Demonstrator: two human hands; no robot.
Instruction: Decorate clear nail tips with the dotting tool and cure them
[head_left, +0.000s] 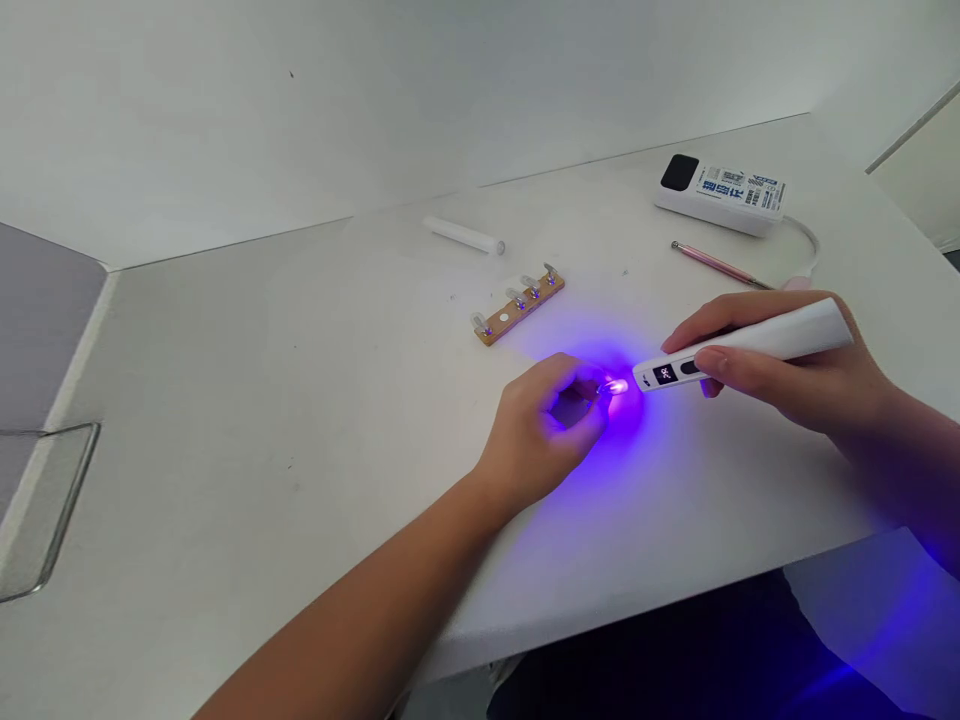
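My left hand (551, 420) is closed in a pinch at the near end of a small nail tip (617, 387), which glows pink-violet. Wrapped in my right hand (780, 350) is a white handheld UV lamp (780, 335), its thumb resting by the dark button and small lit display. The lamp's front end points at the nail tip from a short gap to the right, and violet light spreads over the table below. Behind my left hand lies a wooden strip stand (517, 312) carrying several clear nail tips on small metal clips; one spot shows a bare white dot.
A white tube-like pen (463, 235) lies behind the stand. At the back right are a white printed device (720, 195) with a cable and a pink dotting pen (720, 264). A wall borders the white table (225, 420); a metal wire frame (71, 500) stands far left.
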